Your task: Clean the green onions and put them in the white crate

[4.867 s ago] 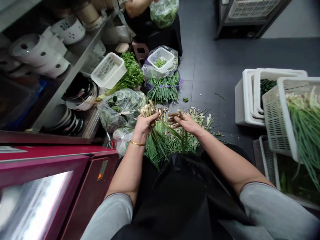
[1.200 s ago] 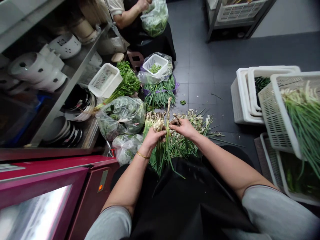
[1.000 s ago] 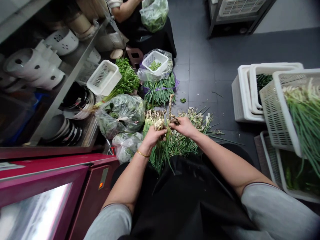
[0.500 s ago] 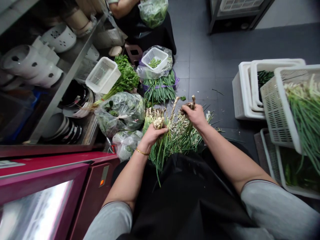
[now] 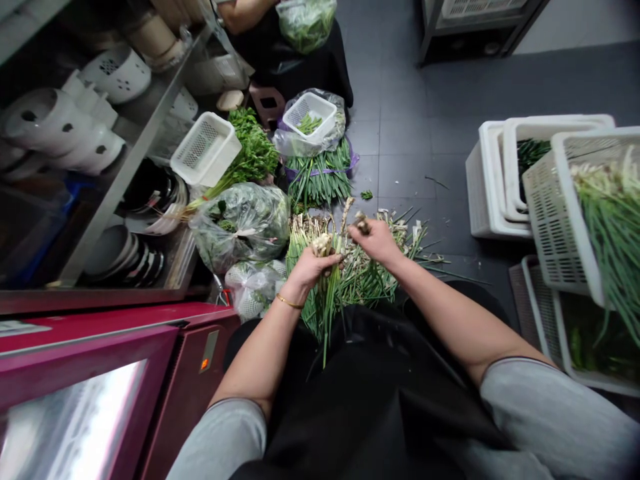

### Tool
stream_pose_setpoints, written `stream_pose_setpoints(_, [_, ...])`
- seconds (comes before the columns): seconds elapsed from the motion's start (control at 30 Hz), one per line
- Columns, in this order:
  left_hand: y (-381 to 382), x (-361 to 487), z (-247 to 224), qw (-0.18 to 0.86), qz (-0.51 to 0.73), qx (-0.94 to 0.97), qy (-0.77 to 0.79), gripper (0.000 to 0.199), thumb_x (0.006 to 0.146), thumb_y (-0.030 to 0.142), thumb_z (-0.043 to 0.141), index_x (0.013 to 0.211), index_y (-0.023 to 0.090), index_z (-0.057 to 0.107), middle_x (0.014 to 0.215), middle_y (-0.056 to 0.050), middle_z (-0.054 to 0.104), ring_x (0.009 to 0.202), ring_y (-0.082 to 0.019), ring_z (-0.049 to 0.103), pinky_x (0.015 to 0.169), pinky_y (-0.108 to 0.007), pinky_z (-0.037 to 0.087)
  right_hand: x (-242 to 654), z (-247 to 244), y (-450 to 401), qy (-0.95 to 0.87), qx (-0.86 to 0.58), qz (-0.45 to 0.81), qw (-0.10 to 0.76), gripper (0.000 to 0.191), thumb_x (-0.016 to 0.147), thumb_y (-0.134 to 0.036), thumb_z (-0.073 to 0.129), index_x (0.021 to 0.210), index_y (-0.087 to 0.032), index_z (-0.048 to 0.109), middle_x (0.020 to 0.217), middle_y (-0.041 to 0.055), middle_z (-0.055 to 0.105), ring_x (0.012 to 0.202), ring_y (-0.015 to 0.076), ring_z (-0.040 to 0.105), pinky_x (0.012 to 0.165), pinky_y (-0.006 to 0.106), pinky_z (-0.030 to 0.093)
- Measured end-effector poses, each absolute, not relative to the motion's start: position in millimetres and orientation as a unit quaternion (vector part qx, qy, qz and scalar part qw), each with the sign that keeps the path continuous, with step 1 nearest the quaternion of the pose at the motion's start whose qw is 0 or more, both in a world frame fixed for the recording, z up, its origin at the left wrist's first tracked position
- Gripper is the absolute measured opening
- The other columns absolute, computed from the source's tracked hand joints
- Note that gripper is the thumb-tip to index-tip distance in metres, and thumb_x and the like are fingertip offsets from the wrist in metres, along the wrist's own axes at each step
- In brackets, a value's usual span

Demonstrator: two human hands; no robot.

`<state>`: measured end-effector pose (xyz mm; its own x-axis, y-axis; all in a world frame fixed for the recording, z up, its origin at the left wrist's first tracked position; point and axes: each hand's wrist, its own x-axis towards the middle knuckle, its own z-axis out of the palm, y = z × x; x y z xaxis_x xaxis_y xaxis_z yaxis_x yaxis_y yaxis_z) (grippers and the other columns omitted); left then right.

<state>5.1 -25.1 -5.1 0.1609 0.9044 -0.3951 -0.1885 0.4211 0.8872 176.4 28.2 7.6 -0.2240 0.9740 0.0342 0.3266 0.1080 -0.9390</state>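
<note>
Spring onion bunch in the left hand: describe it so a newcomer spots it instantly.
From the black apron at bottom centre, go up past the gold bracelet to the left hand. Its spring onion bunch shows pale, clustered bulbs, unlike the brown-rooted spring onions lying just beyond.

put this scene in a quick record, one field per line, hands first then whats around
left hand: closed around a scallion bunch, pale ends up
right hand: holds brown-ended stalks, count unclear
below hands: loose scallion pile
beyond pile: small basket with short green pieces
image left: tied bag of leafy greens
image right: front crate, scallions hanging over its rim
top: another person's greens bag
</note>
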Motion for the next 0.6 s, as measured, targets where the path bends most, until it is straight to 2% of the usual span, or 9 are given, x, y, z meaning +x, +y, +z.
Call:
stream_pose_setpoints(0.17, [-29.2,-4.0,-12.1,0.694,0.354,0.383,0.496,0.039,0.056,0.03,0.085,0.074,0.014,0.054,0.062,0.001,0.059,0.052,-0.013,0.061,0.036,-0.017,0.03,210.0,17.6,61.0,-0.43,-0.545,0.506,0.513,0.024,0.076,-0.036,0.064,0.065,-0.016,0.057,0.053,-0.0018,0.055,0.04,0.0061,0.041,0.038,0.02,0.028])
stream_pose_setpoints(0.37, [-32.2,-10.6,-12.0,0.709,0.303,0.407,0.489,0.035,0.06,0.028,0.083,0.074,0.014,0.055,0.06,0.0,0.061,0.05,-0.011,0.059,0.037,-0.017,0.031,258.4,28.3,84.3,-0.365,-0.543,0.451,0.607,0.03,0.08,-0.042,0.062,0.066,-0.018,0.054,0.053,-0.0034,0.05,0.039,0.0045,0.039,0.035,0.018,0.023])
stream_pose_setpoints(0.47, [-31.1,-10.8,-7.5,0.712,0.319,0.388,0.491,0.037,0.057,0.028,0.084,0.075,0.014,0.056,0.063,-0.001,0.063,0.053,-0.013,0.061,0.036,-0.017,0.03,269.9,26.8,83.1,-0.413,-0.586,0.43,0.548,0.032,0.077,-0.045,0.066,0.066,-0.017,0.057,0.054,-0.0018,0.052,0.042,0.0062,0.041,0.037,0.02,0.026])
stream_pose_setpoints(0.6, [-27.8,-6.9,-2.1,0.715,0.355,0.364,0.481,0.038,0.058,0.033,0.083,0.078,0.011,0.06,0.073,-0.006,0.067,0.057,-0.013,0.063,0.037,-0.017,0.032,237.2,18.0,59.0,-0.557,-0.589,0.49,0.321,0.032,0.065,-0.043,0.078,0.063,-0.015,0.062,0.059,0.0018,0.059,0.049,0.0099,0.047,0.046,0.025,0.035])
